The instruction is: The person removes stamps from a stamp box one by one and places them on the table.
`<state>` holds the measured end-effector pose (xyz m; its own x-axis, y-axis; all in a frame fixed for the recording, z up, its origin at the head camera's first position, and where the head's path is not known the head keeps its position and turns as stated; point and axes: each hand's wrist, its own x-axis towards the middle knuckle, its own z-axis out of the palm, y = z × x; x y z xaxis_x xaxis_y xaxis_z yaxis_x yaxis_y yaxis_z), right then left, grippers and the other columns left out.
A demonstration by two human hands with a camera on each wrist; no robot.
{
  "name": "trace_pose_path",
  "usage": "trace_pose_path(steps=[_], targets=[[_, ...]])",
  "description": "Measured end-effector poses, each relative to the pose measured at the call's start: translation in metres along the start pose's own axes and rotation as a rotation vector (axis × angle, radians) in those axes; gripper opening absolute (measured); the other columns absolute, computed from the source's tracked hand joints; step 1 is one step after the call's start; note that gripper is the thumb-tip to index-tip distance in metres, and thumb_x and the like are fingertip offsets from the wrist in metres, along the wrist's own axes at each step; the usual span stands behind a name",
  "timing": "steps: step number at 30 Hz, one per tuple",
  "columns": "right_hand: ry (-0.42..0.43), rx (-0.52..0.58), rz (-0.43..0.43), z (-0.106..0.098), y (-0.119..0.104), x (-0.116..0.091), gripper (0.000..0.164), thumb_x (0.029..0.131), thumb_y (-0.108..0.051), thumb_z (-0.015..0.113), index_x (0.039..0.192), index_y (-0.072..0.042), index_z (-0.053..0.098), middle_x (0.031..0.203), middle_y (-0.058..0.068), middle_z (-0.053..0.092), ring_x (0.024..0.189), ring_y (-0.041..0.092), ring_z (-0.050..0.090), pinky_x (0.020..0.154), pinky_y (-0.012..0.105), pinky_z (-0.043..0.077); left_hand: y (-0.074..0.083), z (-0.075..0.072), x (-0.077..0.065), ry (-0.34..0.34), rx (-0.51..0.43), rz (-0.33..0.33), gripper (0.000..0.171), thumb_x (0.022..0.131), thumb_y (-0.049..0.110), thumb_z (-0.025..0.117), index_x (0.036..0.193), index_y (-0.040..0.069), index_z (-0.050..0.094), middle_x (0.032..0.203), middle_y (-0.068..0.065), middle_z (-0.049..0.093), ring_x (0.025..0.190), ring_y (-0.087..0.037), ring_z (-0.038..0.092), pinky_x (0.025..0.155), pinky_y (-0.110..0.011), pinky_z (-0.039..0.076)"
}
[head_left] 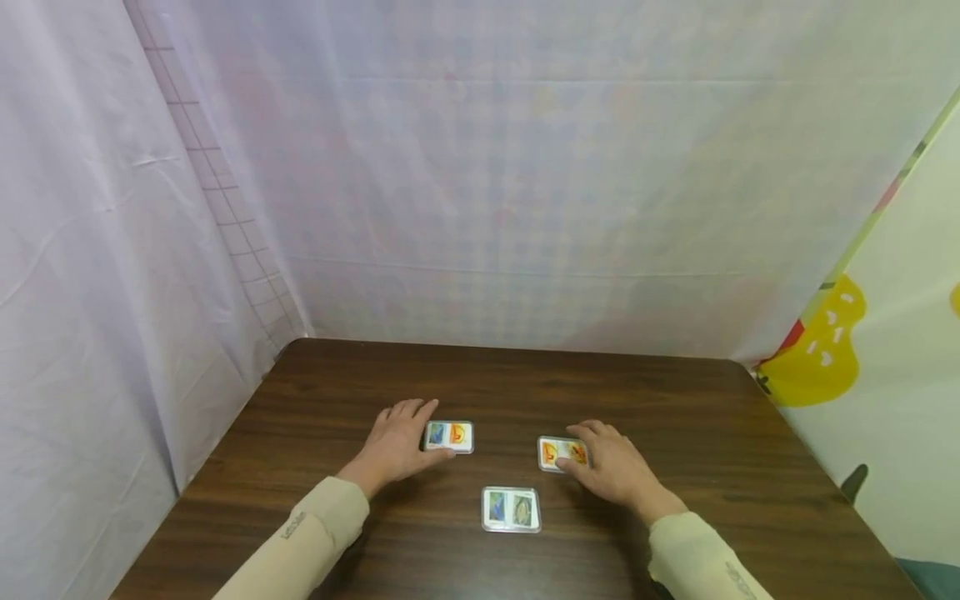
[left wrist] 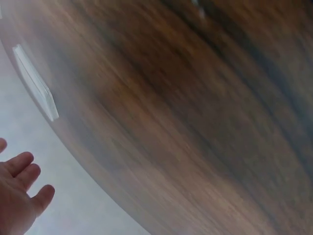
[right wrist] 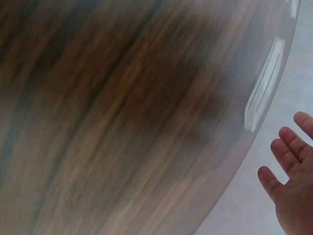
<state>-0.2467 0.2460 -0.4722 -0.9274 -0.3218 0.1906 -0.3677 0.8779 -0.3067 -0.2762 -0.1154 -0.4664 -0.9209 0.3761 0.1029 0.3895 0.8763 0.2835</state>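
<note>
Three flat picture cards with clear rims lie on the dark table. My left hand (head_left: pixel 396 442) is at the left card (head_left: pixel 457 435), which bears a blue-green picture and an orange one; the thumb overlaps its lower edge in the head view. In the left wrist view, that hand (left wrist: pixel 22 193) has its fingers spread apart. On the other side, my right hand (head_left: pixel 611 462) is by the right card (head_left: pixel 550 454), with two orange pictures, its thumb overlapping the card. The right wrist view shows loosely extended fingers (right wrist: pixel 281 182). Nearest me is the front card (head_left: pixel 511 510), untouched, with a blue picture and a greyish oval.
The brown wood-grain table (head_left: pixel 675 400) has rounded far corners. White curtains (head_left: pixel 487 167) hang behind it and along its left side. A white cloth with a yellow print (head_left: pixel 821 358) hangs at the right edge.
</note>
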Motion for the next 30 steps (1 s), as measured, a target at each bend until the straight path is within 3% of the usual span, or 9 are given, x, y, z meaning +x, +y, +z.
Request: trace_pose_path(steps=[6, 18, 30], targets=[[0.004, 0.04, -0.023, 0.003, -0.01, 0.0, 0.062, 0.091, -0.05, 0.066, 0.133, -0.005, 0.059, 0.131, 0.015, 0.057, 0.121, 0.038, 0.052, 0.099, 0.064, 0.038, 0.005, 0.003, -0.001, 0.02, -0.059, 0.031, 0.093, 0.084, 0.064, 0.066, 0.152, 0.008, 0.038, 0.147, -0.019, 0.043, 0.136, -0.038, 0.038, 0.11, -0.057, 0.028], [0.049, 0.034, -0.102, 0.012, -0.015, -0.003, 0.06, 0.09, -0.051, 0.066, 0.128, -0.004, 0.063, 0.122, 0.011, 0.061, 0.109, 0.03, 0.058, 0.091, 0.054, 0.046, 0.011, 0.005, -0.005, 0.011, -0.103, 0.028, 0.087, 0.085, 0.063, 0.067, 0.15, 0.012, 0.041, 0.144, -0.017, 0.047, 0.132, -0.035, 0.042, 0.108, -0.055, 0.031], [0.013, 0.068, -0.121, 0.017, -0.027, -0.006, 0.064, 0.091, -0.054, 0.064, 0.128, -0.003, 0.062, 0.125, 0.015, 0.061, 0.116, 0.036, 0.057, 0.097, 0.056, 0.044, 0.018, 0.007, -0.01, -0.025, -0.163, 0.065, 0.081, 0.086, 0.06, 0.067, 0.148, 0.013, 0.044, 0.143, -0.017, 0.048, 0.132, -0.038, 0.043, 0.11, -0.06, 0.027]])
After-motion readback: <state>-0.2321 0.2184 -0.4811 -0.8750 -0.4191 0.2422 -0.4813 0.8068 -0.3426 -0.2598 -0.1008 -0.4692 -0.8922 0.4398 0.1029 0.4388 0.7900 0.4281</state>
